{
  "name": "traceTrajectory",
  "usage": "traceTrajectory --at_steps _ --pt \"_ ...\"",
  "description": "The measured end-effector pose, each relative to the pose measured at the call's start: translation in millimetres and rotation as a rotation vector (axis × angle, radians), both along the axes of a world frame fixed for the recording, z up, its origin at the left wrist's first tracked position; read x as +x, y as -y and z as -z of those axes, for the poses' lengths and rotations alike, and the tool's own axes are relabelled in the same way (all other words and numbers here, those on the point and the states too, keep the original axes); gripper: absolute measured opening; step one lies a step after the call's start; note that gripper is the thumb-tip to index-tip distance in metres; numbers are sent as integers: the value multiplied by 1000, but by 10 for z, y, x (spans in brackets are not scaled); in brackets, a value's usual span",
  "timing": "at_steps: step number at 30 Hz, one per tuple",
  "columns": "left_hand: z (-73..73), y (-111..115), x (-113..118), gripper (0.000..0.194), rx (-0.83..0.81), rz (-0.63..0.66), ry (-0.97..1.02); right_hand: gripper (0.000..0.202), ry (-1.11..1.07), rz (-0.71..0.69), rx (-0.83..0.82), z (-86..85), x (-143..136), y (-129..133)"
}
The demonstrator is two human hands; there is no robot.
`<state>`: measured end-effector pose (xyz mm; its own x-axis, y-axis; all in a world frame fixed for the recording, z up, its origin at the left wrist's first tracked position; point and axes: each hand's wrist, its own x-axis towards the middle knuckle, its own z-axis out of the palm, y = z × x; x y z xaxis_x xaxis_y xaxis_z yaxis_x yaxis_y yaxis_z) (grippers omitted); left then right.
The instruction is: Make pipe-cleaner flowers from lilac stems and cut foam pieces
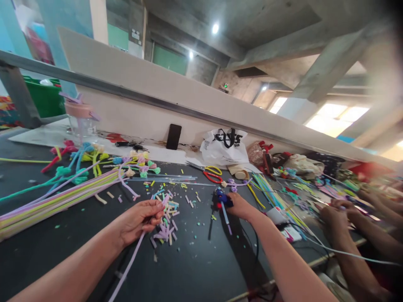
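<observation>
My left hand [141, 220] is closed on a long lilac fuzzy stem [129, 266], whose tail runs down toward the bottom edge. Its fingertips sit beside a heap of short pastel stem pieces [170, 209]. On the right, my right hand [239, 205] is wrapped round a dark blue glue gun [223, 199] with a red light and a clear glue stick [224, 213] in it. The gun is over the black table [195, 272]. Behind it lie red-and-yellow-handled scissors [213, 175] and a small purple stem flower [233, 184].
Long stem bundles [63, 195] and coloured stem flowers [75, 172] lie at left. A phone [174, 136] and a white bag [224, 147] stand by the low partition. Another person's hands [338, 212] work at far right, near cables and a white box [278, 216].
</observation>
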<state>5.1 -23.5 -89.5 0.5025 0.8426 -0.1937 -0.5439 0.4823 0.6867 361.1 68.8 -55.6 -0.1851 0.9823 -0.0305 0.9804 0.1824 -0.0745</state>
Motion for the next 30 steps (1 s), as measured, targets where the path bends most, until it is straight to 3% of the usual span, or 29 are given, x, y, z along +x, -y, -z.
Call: traceTrajectory --at_steps 3,7,11,15,19,24,30 --pt "-24 2 -4 18 -11 -2 -25 42 -24 35 40 -59 17 172" --pt "-11 -1 11 18 -18 4 -23 17 -23 167 92 -25 -33 594" --pt "18 12 44 17 -24 28 -17 9 -29 228 39 97 -151 927" --pt "-1 28 47 17 -23 31 -39 10 -56 232 28 159 -240 1012" --pt "-23 36 38 19 -3 35 -29 12 -142 192 39 86 -348 1038" --pt "7 33 67 18 24 60 18 26 -780 47 -41 -81 -842 1072" --pt "-39 31 66 18 36 28 39 5 -1323 -8 -243 -261 -1687 846"
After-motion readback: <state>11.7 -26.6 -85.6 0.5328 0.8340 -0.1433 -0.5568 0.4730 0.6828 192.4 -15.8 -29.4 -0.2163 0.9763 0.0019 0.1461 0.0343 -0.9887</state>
